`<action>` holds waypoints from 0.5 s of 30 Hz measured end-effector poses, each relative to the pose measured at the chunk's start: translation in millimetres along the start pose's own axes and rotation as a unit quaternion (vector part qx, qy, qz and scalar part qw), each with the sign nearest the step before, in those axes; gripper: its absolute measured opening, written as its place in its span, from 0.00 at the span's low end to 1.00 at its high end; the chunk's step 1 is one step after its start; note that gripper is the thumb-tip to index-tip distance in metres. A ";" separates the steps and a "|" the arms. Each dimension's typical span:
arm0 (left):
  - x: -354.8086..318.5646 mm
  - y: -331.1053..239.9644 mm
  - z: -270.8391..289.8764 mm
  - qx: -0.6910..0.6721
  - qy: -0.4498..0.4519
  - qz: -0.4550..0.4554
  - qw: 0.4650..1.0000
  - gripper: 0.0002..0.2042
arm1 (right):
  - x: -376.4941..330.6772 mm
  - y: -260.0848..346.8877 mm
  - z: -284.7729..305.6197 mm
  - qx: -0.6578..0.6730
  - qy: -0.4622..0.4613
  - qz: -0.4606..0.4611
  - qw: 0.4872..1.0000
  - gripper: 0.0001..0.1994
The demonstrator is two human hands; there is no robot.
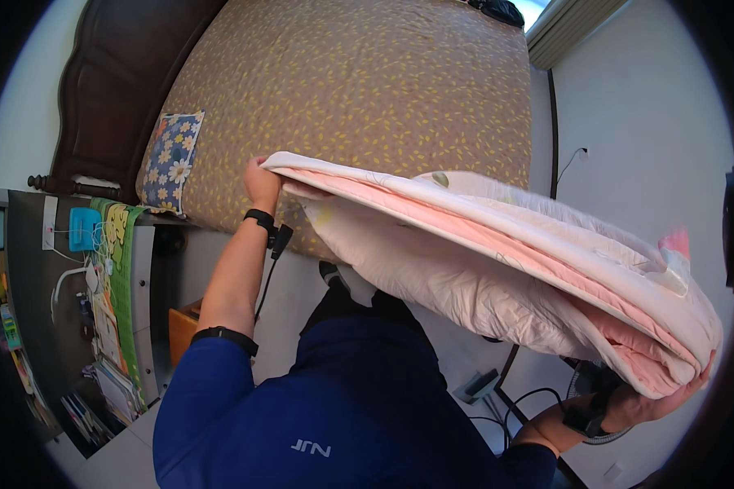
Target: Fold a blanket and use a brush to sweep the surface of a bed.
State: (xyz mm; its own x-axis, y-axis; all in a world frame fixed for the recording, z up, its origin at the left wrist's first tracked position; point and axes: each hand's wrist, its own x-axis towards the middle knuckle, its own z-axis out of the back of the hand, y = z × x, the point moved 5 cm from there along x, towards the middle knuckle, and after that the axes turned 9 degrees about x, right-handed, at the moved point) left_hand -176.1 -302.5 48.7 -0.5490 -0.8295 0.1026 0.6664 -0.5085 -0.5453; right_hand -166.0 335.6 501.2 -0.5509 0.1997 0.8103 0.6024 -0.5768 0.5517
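Observation:
A folded quilt (465, 269), white with a pink layer showing between its folds, is stretched out in the air between my hands. My left hand (263, 181) grips its left corner, over the near edge of the bed. At the far right my right hand (656, 403) holds the lower right end, its fingers partly hidden by the cloth. The quilt slants down from left to right, and its lower side hangs in loose wrinkles. Both wrists carry black bands with a device and cable.
Ahead lies a bed with a brown, yellow-leaf sheet (367, 90), a blue floral pillow (174, 163) and a dark wooden headboard (110, 90). A cluttered desk (37, 269) stands left, a wooden drawer (183, 330) beside it. A fan (583, 383) and a dustpan (477, 386) are at lower right.

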 end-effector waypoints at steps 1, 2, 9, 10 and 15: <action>-1.7 9.8 -4.1 0.039 0.021 0.048 0.998 0.09 | -0.3 -1.1 -1.9 0.009 0.020 0.017 1.000 0.36; -3.6 15.9 -4.8 0.041 0.019 0.049 0.998 0.09 | -0.6 1.6 -7.7 -0.021 0.049 0.045 0.998 0.37; -37.4 76.8 -19.7 -0.032 0.372 0.249 0.893 0.10 | 11.3 -30.5 15.0 -0.056 0.063 0.027 0.996 0.38; -25.2 60.1 2.5 0.045 0.269 0.082 0.958 0.10 | 15.2 -37.2 25.3 -0.060 0.044 0.024 0.997 0.38; -14.3 26.9 99.3 0.202 0.007 -0.086 0.976 0.11 | 19.9 -80.6 64.6 0.032 -0.105 -0.235 0.966 0.28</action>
State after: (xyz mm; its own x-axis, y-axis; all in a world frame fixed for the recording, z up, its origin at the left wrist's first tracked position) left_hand -100.2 -327.3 115.2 -0.6756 -0.7215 0.1514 0.7061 -0.6923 -0.1484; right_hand -188.2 437.2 485.6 -0.6468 0.5878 0.4860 0.3522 -0.3349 0.8739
